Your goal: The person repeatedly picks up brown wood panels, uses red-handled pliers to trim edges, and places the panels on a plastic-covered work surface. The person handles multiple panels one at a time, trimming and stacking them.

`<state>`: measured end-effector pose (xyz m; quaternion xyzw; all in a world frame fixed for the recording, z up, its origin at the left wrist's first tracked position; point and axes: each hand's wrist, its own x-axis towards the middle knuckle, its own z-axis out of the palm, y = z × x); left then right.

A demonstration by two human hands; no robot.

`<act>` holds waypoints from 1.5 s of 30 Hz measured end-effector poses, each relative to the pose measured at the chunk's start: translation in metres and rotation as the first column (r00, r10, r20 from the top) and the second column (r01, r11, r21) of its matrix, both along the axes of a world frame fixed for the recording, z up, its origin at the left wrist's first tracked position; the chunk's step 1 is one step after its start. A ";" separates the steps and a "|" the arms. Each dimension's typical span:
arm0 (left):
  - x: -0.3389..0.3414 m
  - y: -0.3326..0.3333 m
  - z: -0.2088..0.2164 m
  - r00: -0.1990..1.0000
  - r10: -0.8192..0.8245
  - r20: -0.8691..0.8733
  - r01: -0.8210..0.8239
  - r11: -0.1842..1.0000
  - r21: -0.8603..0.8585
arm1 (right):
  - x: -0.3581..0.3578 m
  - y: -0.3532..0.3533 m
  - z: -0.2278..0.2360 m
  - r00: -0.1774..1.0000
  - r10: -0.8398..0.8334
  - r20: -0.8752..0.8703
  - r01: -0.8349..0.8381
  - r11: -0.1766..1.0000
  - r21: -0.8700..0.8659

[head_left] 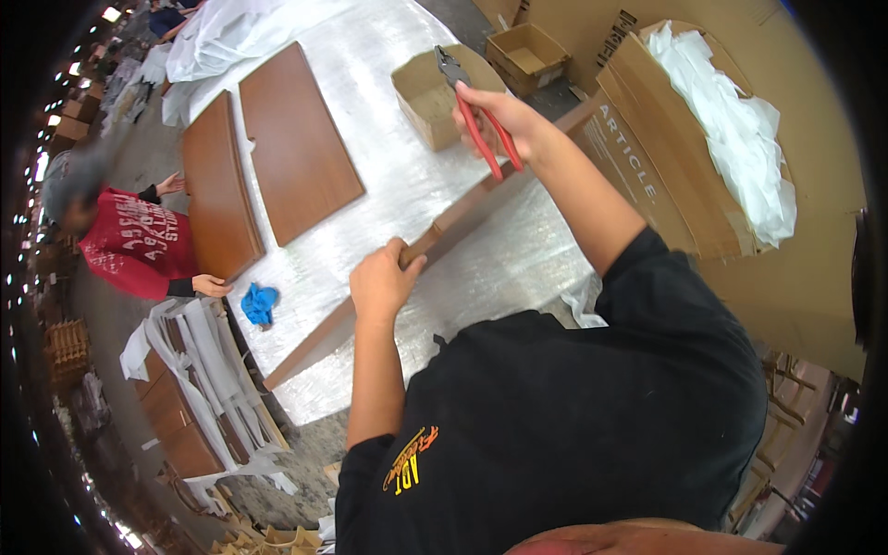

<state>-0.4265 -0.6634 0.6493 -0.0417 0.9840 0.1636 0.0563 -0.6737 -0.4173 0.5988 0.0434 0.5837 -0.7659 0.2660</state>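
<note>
Pliers (476, 116) with red handles sit clamped in the right hand (499, 116); left hand (381, 282) grips the wooden rail (444, 233) below them.

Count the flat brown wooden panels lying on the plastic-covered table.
2: one curved panel at the table's left edge, under a co-worker's hands; one wider panel just to its right. Others may be hidden beyond the wrapping.

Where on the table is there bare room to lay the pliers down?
Bare wrap shows between the panels and the small box, and near the table edge right of the long rail. It is crowded at the far left, where another person holds a panel beside a blue rag.
</note>
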 end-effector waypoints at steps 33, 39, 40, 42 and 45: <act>-0.113 0.088 0.028 0.983 -0.180 0.029 0.178 0.982 0.064 | 0.285 0.117 -0.204 0.774 0.582 -0.250 0.114 0.260 0.959; -0.062 0.036 0.161 0.932 -0.058 -0.358 0.153 0.958 0.242 | 0.249 0.088 -0.150 0.979 0.158 -0.131 -0.114 0.950 0.292; -0.052 0.026 0.181 0.873 -0.039 -0.486 0.202 0.937 0.287 | 0.241 0.072 -0.140 0.990 0.143 -0.021 -0.144 0.987 -0.077; -0.037 0.007 0.214 0.923 0.120 -0.366 0.115 0.821 0.559 | 0.222 0.033 -0.118 0.939 0.241 -0.244 -0.259 0.965 -0.044; -0.022 -0.023 0.227 0.883 0.211 -0.420 0.189 0.658 0.729 | 0.206 -0.031 -0.089 0.971 0.084 -0.223 -0.122 0.978 -0.166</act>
